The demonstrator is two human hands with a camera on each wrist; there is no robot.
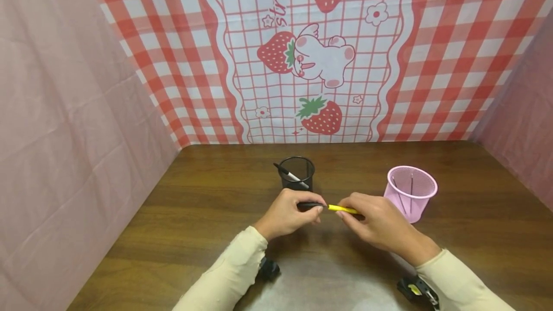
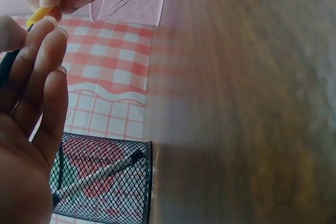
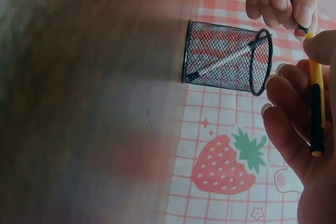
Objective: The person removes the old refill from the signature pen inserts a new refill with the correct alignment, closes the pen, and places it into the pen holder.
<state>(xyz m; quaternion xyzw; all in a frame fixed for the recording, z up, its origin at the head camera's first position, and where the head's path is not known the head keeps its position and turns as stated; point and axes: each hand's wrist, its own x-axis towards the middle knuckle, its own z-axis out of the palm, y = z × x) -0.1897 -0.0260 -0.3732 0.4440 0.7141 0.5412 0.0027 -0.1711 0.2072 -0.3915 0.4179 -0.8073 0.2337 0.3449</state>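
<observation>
In the head view the left hand (image 1: 287, 212) pinches a slim black pen-like stick (image 1: 310, 204) between thumb and fingers. Facing it, the right hand (image 1: 380, 220) grips a yellow-and-black pen-like tube (image 3: 315, 69). Its yellow end meets the thin tip of the black stick, the two nearly in line above the table. I cannot tell whether the tip goes into the tube. Just behind the left hand stands a black mesh cup (image 1: 284, 185) with a white-and-black pen (image 1: 295, 176) leaning in it. A pink mesh cup (image 1: 421, 204) is behind the right hand.
Thin dark sticks (image 1: 412, 191) show inside the pink cup. Under the hands lies a brown wood-grain table (image 1: 207, 205). A red-and-white checked strawberry cloth (image 1: 186, 52) hangs at the back, with pink cloth (image 1: 65, 133) along the sides.
</observation>
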